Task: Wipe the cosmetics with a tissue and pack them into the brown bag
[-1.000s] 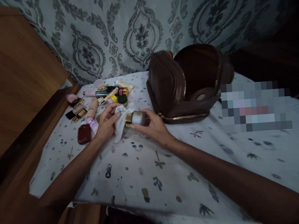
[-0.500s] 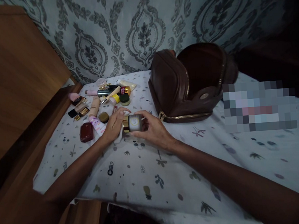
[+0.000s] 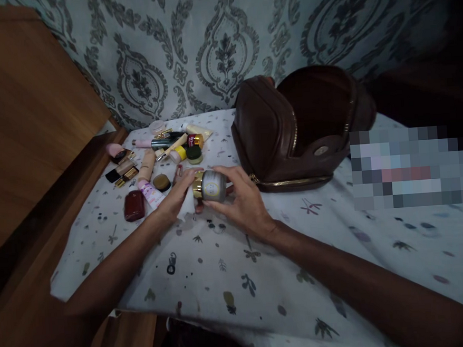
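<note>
A cream jar [image 3: 215, 186] with a grey body, pale label and gold lid lies on its side in the air over the cloth. My right hand [image 3: 243, 199] grips its base end, thumb below and fingers above. My left hand [image 3: 177, 196] is closed on a white wipe [image 3: 188, 205], pressed against the gold lid; part of the wipe is hidden behind the fingers. Close to my left hand lie a round gold-brown compact [image 3: 161, 182], a purple-and-white tube [image 3: 150, 194] and a dark red case [image 3: 134, 205].
An open brown leather bag [image 3: 268, 134] stands at the back right. More cosmetics, among them a dark green jar [image 3: 194, 155] and a beige tube [image 3: 146, 165], lie at the back left. A patterned cloth [image 3: 207, 281] covers the surface. Wooden furniture [image 3: 30, 82] borders the left.
The jar has tilted and shifted slightly right in my hands, showing more of its label. My left fingers and the wipe have moved around the gold lid.
</note>
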Tool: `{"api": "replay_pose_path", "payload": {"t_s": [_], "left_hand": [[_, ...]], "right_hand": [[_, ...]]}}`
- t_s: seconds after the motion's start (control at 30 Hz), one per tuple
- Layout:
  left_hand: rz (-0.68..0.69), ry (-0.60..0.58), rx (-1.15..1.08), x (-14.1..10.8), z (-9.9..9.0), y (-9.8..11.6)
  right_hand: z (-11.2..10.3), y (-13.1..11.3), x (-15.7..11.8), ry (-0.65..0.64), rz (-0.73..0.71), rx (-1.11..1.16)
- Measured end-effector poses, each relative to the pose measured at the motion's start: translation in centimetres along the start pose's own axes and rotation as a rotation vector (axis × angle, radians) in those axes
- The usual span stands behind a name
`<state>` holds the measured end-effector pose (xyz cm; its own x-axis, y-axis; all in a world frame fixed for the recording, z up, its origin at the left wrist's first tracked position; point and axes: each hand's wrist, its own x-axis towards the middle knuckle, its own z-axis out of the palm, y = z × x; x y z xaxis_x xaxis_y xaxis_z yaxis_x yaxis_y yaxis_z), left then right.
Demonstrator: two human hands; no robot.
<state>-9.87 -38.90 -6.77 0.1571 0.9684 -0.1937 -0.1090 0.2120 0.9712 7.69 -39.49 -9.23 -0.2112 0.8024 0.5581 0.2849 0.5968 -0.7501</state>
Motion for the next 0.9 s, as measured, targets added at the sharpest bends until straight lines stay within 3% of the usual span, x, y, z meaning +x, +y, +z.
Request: {"api": "replay_pose_path", "payload": {"t_s": [0.1,0.17,0.4,0.53,0.63,0.8,0.9], "left_hand": [[-0.025,-0.219,-0.058,-0.3,-1.1,0.8],[-0.031,-0.29,-0.055,-0.4,-1.7,0.9],[0.074,-0.301,0.044,0.8,-2.3,-0.5],[0.11,-0.258,0.097,1.3,-2.2,-0.8],[0.182,-0.206,0.21,1.3,-1.8,-1.1],[0.384,0.049,0.374,0.6,-1.1,-1.8],[0.532,0.138,0.542,0.4,-1.2,-1.9]], "right_hand": [[0.2,0.6,0.2,0.071,0.092,0.064],[0.4,1.2,0.4,0.093,0.169,0.118],[0.6,2.0,0.7,0.046,0.305,0.311],[0.4,2.0,1.0,0.026,0.393,0.496],[0.4,2.0,1.1,0.059,0.398,0.512],[0.7,2.0,1.0,0.093,0.381,0.454],[0.8,2.1,0.9,0.098,0.359,0.403]]}}
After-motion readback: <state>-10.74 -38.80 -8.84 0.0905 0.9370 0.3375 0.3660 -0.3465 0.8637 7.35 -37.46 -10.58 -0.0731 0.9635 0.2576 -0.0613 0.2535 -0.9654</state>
